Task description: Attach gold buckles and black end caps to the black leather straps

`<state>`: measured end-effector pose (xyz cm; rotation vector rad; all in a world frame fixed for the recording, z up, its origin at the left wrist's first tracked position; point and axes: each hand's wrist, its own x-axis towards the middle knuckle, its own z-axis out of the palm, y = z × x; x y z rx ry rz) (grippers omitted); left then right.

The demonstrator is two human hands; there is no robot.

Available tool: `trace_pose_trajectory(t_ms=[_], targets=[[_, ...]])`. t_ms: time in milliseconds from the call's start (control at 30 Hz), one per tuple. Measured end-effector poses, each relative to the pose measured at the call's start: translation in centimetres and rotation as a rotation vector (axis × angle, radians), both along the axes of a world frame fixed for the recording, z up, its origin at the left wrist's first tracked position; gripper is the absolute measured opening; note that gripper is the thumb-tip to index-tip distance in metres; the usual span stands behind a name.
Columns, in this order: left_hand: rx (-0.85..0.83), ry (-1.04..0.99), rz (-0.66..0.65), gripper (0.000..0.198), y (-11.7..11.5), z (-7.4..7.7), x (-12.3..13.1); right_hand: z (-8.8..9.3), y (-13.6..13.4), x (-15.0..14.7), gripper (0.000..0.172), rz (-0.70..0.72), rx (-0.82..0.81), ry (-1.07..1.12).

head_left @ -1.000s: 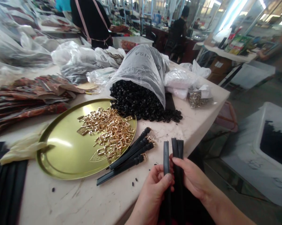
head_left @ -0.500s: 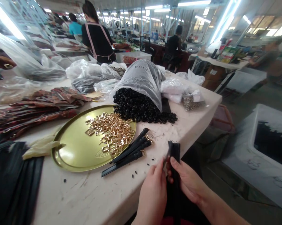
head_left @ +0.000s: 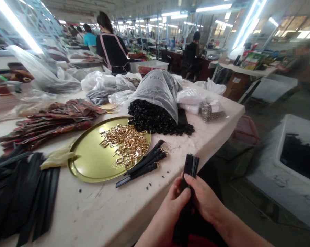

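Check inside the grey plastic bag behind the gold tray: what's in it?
Small black loops fill the open mouth of the bag and spill onto the table. Further back the cloudy plastic covers them, so how full it is cannot be seen.

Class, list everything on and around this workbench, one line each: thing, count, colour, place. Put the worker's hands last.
table: one, white, ahead
tray: one, gold, on the table
buckles: one heap, gold, on the tray
buckled straps: several, black, right of the tray
plastic bag: one, grey-clear, behind the tray
small loops: one heap, black, spilling from the plastic bag
patterned straps: one pile, red-brown, left of the tray
flat straps: one pile, black, table's near left
strap bundle: one, black, held past the table edge
left hand: one, bare, gripping the strap bundle
right hand: one, bare, gripping the strap bundle
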<state>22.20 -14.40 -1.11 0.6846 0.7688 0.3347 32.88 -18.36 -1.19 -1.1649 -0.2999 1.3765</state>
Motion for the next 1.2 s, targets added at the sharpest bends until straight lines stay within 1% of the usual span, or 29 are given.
trace_pose_trajectory(t_ms=[67, 100, 167, 267, 333, 400, 500, 567, 600, 667, 800, 933, 1000, 1067, 1133, 1200], targets=[[-0.183, -0.064, -0.089, 0.044, -0.2, 0.1, -0.1, 0.1, -0.1, -0.1, 0.028, 0.046, -0.030, -0.144], [-0.222, -0.086, -0.122, 0.041, -0.3, 0.1, -0.2, 0.1, -0.1, 0.0, 0.030, 0.071, -0.031, -0.203], [-0.232, -0.122, -0.165, 0.037, -0.2, -0.2, -0.5, 0.2, 0.0, 0.1, 0.034, 0.101, -0.016, -0.274], [-0.251, -0.154, -0.221, 0.039, 0.0, -1.0, -0.8, 0.3, 0.6, 0.4, 0.036, 0.125, -0.036, -0.276], [-0.288, -0.153, -0.223, 0.039, 0.3, -1.4, -0.8, 0.2, 1.0, 0.4, 0.035, 0.134, -0.073, -0.237], [-0.291, -0.126, -0.194, 0.039, 0.6, -1.4, -0.7, -0.1, 1.3, 0.5, 0.037, 0.148, -0.125, -0.192], [-0.181, -0.010, -0.134, 0.039, 1.3, -1.1, -0.4, -0.6, 1.8, 0.5, 0.042, 0.181, -0.188, -0.167], [-0.106, 0.061, -0.115, 0.039, 1.7, -1.0, -0.4, -0.7, 2.2, 0.5, 0.044, 0.193, -0.200, -0.177], [-0.098, 0.071, -0.116, 0.040, 2.0, -1.0, -0.4, -0.7, 2.3, 0.4, 0.044, 0.196, -0.202, -0.179], [-0.136, 0.039, -0.131, 0.042, 2.3, -1.1, -0.6, -0.5, 2.6, 0.4, 0.045, 0.207, -0.209, -0.167], [-0.277, -0.107, -0.181, 0.046, 2.6, -1.8, -1.1, -0.1, 2.7, 0.1, 0.046, 0.231, -0.227, -0.161], [-0.390, -0.236, -0.216, 0.054, 2.6, -2.4, -1.5, -0.1, 2.6, 0.0, 0.048, 0.261, -0.265, -0.188], [-0.457, -0.268, -0.229, 0.056, 2.7, -2.6, -1.7, -0.2, 2.5, -0.1, 0.048, 0.274, -0.276, -0.195], [-0.510, -0.288, -0.243, 0.057, 2.7, -2.7, -1.9, -0.3, 2.6, -0.1, 0.046, 0.256, -0.275, -0.207], [-0.531, -0.301, -0.252, 0.058, 2.8, -2.7, -2.0, -0.2, 2.6, -0.2, 0.045, 0.234, -0.269, -0.224], [-0.539, -0.306, -0.254, 0.058, 2.8, -2.6, -2.2, 0.0, 2.5, -0.3, 0.045, 0.246, -0.269, -0.235]])
